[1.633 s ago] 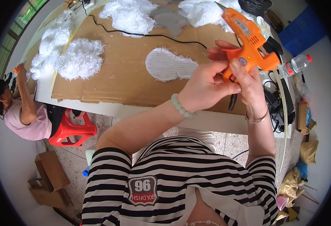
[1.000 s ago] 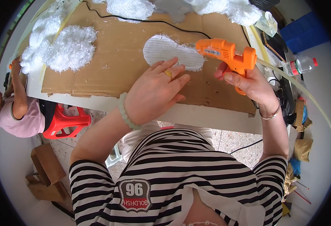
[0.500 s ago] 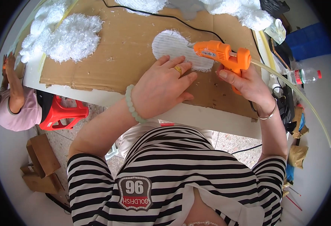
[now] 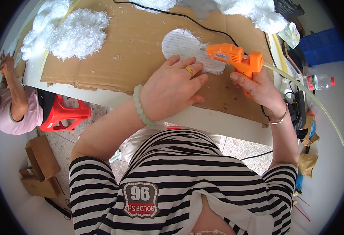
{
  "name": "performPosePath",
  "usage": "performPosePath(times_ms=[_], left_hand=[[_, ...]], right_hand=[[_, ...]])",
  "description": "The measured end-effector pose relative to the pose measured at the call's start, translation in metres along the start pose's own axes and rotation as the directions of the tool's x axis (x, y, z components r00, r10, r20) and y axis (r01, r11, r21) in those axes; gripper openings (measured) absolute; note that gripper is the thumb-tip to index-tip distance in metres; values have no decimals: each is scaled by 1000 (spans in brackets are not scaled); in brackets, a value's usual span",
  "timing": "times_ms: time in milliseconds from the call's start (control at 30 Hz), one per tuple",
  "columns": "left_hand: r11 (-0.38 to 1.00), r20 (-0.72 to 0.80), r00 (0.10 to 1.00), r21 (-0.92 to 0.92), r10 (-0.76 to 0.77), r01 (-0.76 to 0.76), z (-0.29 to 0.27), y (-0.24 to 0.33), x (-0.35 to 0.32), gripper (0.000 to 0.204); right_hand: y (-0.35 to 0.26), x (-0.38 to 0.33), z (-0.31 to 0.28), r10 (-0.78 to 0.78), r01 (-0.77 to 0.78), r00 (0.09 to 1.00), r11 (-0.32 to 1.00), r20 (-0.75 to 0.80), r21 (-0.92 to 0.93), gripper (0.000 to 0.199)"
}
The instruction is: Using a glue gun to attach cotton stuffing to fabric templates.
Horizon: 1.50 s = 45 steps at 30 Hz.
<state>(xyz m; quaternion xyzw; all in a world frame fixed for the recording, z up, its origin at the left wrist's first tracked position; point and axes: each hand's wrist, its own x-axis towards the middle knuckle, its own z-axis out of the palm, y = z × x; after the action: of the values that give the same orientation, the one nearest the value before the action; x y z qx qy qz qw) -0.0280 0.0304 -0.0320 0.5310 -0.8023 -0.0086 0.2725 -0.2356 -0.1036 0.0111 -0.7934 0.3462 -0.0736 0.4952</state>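
1. Your right hand (image 4: 258, 88): fingers (image 4: 236, 76) clenched round the grip of the orange glue gun (image 4: 234, 58), which lies level with its nozzle pointing at the white fuzzy patch (image 4: 179, 43).
2. Your left hand (image 4: 172, 88): fingers (image 4: 187, 64) released and spread flat, palm down, fingertips resting on the near edge of the white fuzzy patch; a gold ring on one finger, a pale bead bracelet (image 4: 139, 106) at the wrist.
3. White fuzzy patch: oval, flat on the cardboard sheet (image 4: 132, 51), directly under the glue gun's nozzle.
4. Clear glue stick (image 4: 309, 98): runs out of the back of the glue gun, away from the patch.
5. Black cord (image 4: 179, 15): crosses the cardboard sheet beyond the patch.
6. Cardboard sheet: covers the white counter (image 4: 219, 121), whose bare near edge shows below your hands.
7. White fluffy pile (image 4: 76, 35): on the far side of the cardboard sheet from the glue gun, well apart from the patch.
8. Plastic bottle (image 4: 316, 82): beyond the glue gun, past the counter's end.
9. Red stool (image 4: 62, 115): on the floor below the counter's edge, beside another person in a pink top (image 4: 15, 113).
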Motion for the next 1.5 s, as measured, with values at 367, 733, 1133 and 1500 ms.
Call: performPosePath(times_ms=[367, 733, 1133, 1500], left_hand=[[1000, 52, 998, -11, -20, 20, -5, 1, 1, 43], [1000, 56, 998, 4, -12, 12, -5, 1, 2, 41], [1000, 47, 999, -2, -6, 6, -4, 0, 2, 42], [1000, 48, 999, 24, -8, 6, -3, 1, 3, 44]], right_hand=[[-1, -19, -16, 129, -131, 991, 988, -37, -79, 21], [-10, -28, -22, 64, -69, 996, 995, -66, -76, 17], [-6, -25, -18, 132, -133, 991, 976, -20, -171, 24], [-4, -26, -19, 123, -127, 992, 974, -35, -190, 24]])
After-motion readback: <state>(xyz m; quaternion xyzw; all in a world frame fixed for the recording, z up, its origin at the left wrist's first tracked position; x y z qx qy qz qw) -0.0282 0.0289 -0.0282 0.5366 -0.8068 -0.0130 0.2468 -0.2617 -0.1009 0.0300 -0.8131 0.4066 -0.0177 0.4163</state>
